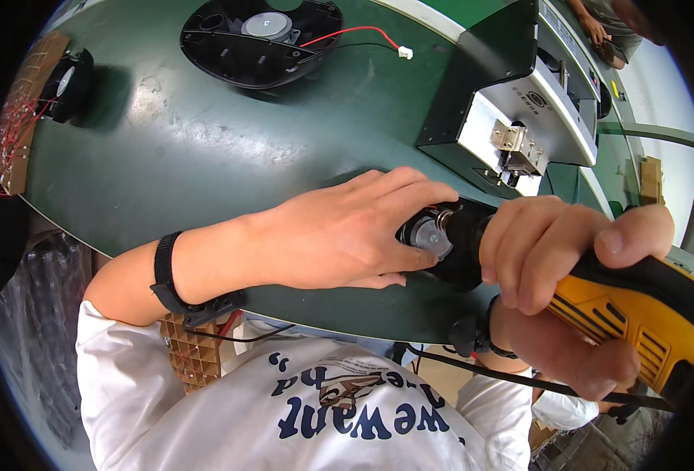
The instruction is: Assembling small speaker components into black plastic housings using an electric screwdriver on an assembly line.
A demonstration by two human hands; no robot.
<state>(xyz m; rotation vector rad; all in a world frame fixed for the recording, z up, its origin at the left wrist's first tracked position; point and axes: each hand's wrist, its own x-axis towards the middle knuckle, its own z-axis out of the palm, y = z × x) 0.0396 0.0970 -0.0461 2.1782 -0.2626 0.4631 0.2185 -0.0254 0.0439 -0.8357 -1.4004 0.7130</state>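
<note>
Both hands (441, 235) gripping yellow drill (629, 306), fan housing (260, 39)

White short-sleeved T-shirt with dark blue lettering and a small brown graphic at lower centre, black strap band on the left wrist (166, 271), another black band on the right wrist (472, 336), bare forearms.

Green table (205, 157) bears black fan housing (260, 39).

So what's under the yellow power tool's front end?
A small black fan part with a grey round hub sits there on the green table, steadied by the left hand. The tool's tip is hidden behind the right hand.
</note>
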